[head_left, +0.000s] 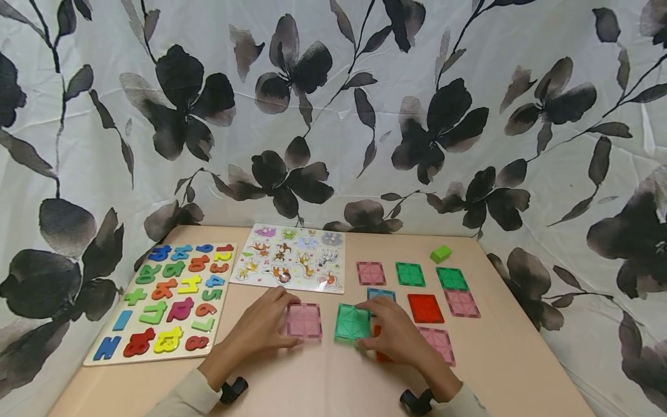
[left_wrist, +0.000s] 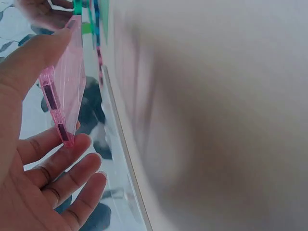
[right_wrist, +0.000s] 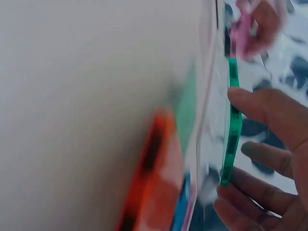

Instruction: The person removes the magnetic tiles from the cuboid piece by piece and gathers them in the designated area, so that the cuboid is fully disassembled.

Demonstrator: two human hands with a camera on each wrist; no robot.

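A square, see-through pink magnetic tile is pinched at its edges between the thumb and fingers of my left hand. In the left wrist view the pink tile stands off the tabletop, which carries its shadow. My right hand pinches a green magnetic tile by its edges. The right wrist view shows this green tile edge-on, raised from the table. A narrow gap separates the two held tiles. Under my right hand, an orange tile is partly covered.
To the right lie more tiles, among them a red tile, a blue tile and several pink and green ones. A green block stands behind them. An alphabet and number board lies left, an animal puzzle board at the back.
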